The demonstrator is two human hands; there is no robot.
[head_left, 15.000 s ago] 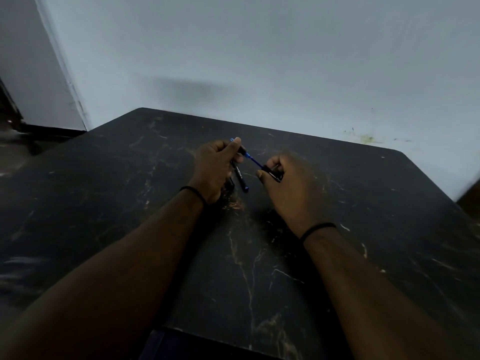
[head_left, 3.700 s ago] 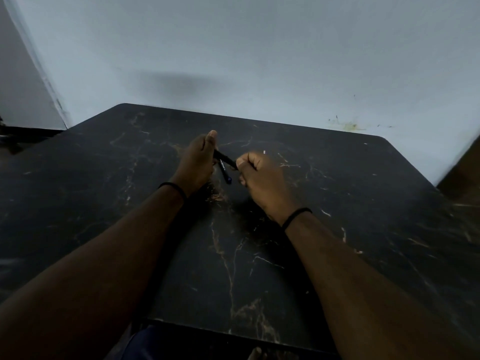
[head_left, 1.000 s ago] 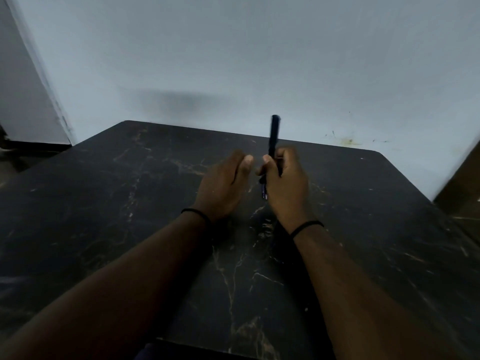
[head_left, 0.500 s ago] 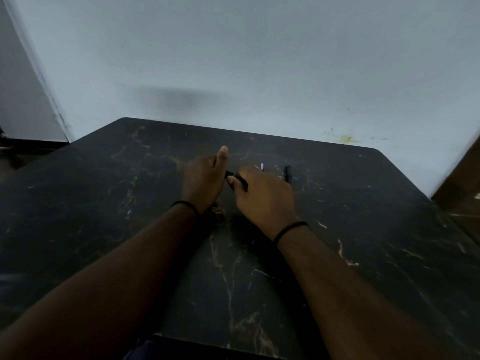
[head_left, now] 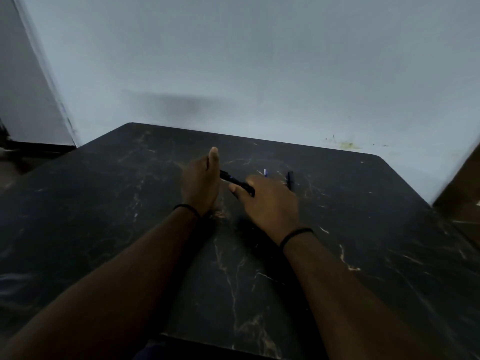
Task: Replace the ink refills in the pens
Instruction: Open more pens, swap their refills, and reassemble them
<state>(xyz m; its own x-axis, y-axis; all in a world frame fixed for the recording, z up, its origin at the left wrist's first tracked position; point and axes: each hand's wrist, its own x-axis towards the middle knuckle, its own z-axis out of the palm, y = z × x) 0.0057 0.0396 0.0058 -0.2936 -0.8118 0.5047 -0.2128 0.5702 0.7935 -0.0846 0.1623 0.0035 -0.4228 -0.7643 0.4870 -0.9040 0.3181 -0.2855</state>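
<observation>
A black pen (head_left: pixel 235 181) spans the gap between my two hands above the dark marble table (head_left: pixel 363 242). My left hand (head_left: pixel 201 183) holds its left end, thumb pointing up. My right hand (head_left: pixel 267 201) grips its right end with the fingers curled; this hand is slightly blurred. Behind my right hand a second black pen (head_left: pixel 290 178) lies on the table. A thin piece with a blue-white tip (head_left: pixel 265 173), perhaps a refill, lies just left of that pen. Most of the held pen is hidden in my hands.
The table's far edge meets a pale wall (head_left: pixel 259 74). A brown surface (head_left: pixel 465 183) rises past the table's right corner. Floor and a dark skirting (head_left: pixel 31 149) show at the far left.
A second ago my right hand held a pen upright; that pen now lies on the table behind it. Both hands have closed on another black pen between them.
</observation>
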